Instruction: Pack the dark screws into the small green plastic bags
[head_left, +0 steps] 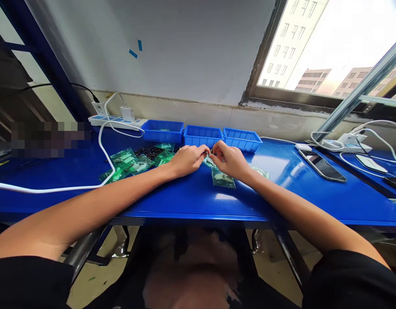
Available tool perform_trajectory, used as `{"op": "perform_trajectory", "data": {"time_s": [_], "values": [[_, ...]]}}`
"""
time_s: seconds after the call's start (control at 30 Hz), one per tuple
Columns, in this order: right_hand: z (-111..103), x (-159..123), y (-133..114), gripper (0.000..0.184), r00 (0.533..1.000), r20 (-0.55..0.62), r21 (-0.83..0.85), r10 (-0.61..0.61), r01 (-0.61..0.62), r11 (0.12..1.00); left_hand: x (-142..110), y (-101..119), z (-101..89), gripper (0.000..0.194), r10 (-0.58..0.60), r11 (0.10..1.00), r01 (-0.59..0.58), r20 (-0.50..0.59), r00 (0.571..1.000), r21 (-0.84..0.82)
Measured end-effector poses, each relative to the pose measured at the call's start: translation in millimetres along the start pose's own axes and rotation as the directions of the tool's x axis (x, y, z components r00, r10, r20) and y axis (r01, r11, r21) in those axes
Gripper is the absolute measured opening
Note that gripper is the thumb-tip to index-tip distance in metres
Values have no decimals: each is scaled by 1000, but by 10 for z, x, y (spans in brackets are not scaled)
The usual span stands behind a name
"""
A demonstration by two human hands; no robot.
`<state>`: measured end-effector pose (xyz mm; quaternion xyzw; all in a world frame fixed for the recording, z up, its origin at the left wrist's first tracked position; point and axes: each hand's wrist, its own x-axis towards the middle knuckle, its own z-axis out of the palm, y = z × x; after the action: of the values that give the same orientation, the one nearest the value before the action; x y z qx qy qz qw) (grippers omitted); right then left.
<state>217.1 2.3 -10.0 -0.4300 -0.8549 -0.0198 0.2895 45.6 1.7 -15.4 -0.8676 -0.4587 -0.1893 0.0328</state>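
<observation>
Above the blue table (181, 197), my left hand (189, 160) and my right hand (230, 159) meet with bent, pinching fingers. Something small sits between the fingertips, too small and covered to name. Just under them shows part of a green plastic packet (209, 162). Another clear green packet (223, 178) with pale pieces inside lies below my right hand, and one more (260, 172) is partly behind that wrist. Left of my left hand are several green packets (124, 159) and a spread of small dark parts (149, 151).
Behind my hands stand three blue bins (162, 131), (202, 136), (242, 139) by the wall. A white power strip (117, 122) is at the back left, its white cable (56, 189) crossing the table. A phone (323, 165) and another power strip (338, 144) lie right.
</observation>
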Motion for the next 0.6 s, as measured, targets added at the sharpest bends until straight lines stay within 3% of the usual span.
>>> {"op": "perform_trajectory", "data": {"time_s": [0.6], "values": [[-11,1,-8,11,999,50,-21,16,-15,1000,-2,4,-2,29,6,1000,-6,3,1000,-22]]}}
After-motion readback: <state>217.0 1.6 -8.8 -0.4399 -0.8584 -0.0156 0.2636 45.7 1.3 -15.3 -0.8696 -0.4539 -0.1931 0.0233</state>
